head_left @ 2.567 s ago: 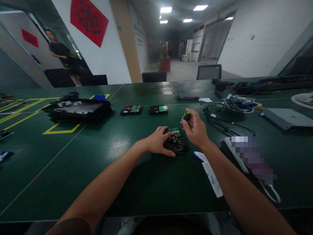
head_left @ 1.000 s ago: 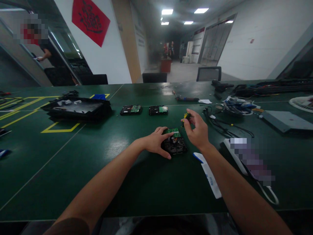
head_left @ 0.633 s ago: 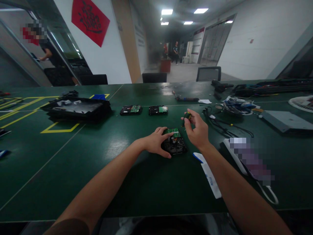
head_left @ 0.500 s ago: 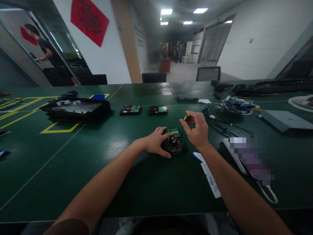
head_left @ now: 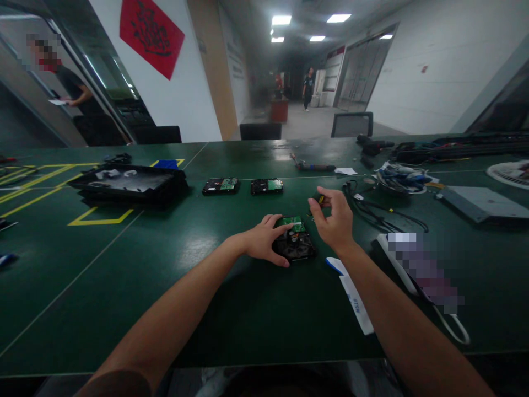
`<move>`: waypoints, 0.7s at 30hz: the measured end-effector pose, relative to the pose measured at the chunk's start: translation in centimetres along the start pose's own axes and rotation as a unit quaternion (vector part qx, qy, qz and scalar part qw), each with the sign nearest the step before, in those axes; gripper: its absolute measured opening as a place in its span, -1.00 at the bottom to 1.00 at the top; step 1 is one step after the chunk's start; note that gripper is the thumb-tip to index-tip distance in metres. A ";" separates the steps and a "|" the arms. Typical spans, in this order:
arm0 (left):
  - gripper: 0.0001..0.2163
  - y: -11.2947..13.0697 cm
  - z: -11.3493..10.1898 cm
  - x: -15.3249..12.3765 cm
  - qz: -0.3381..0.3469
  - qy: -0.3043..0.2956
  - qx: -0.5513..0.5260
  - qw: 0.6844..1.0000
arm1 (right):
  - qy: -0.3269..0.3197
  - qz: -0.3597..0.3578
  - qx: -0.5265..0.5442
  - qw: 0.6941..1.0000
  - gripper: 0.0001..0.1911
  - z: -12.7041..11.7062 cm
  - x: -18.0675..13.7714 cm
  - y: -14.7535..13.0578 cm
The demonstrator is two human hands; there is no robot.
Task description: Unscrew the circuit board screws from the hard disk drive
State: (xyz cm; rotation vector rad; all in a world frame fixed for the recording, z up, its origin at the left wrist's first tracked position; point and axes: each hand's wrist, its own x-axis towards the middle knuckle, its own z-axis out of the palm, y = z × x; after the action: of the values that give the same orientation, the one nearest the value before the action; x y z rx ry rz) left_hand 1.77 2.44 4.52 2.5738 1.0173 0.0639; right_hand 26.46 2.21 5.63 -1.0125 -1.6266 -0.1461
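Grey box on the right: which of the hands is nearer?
Right. The right hand is left of the grey box, black cables between them; the left hand is farther left, on the black drive.

Black hard drive [head_left: 301, 246], green circuit board [head_left: 299, 221] at its far end, lies flat on the green tabletop [head_left: 248, 314], partly covered by the left hand [head_left: 266, 240]. Screwdriver-like tool [head_left: 321, 200], dark and yellow handle, held in the right hand [head_left: 334, 219] beside the drive's far right corner; tip unclear.
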 end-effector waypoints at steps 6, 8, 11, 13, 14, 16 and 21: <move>0.14 -0.2 0.0 0.0 0.001 -0.003 -0.004 1.000 | -0.028 0.024 0.061 0.997 -0.62 0.0 0.0 -0.2; 0.14 -0.3 0.1 0.0 -0.001 -0.003 -0.004 1.000 | -0.017 0.015 0.035 0.999 -0.62 -0.1 0.1 -0.2; 0.13 -0.4 0.2 0.0 -0.001 0.000 -0.001 1.000 | -0.012 -0.012 0.000 1.000 -0.63 -0.3 0.3 -0.3; 0.14 -0.4 0.3 0.1 0.002 0.005 -0.003 1.000 | -0.018 -0.019 0.008 1.000 -0.64 -0.3 0.3 -0.4; 0.14 -0.4 0.3 0.1 0.003 0.006 -0.004 1.000 | -0.022 -0.016 0.018 0.999 -0.64 -0.2 0.2 -0.5; 0.15 -0.4 0.3 0.1 0.004 0.007 -0.005 1.000 | -0.029 -0.008 0.040 0.999 -0.63 -0.1 0.2 -0.5; 0.14 -0.4 0.2 0.1 0.005 0.003 -0.003 1.000 | -0.006 -0.009 0.010 1.000 -0.63 0.0 0.2 -0.4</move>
State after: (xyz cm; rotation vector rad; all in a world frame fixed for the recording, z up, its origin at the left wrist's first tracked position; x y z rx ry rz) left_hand 1.62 2.67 4.18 2.5758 1.0052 0.0774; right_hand 26.24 2.06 6.01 -0.9862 -1.6454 -0.1353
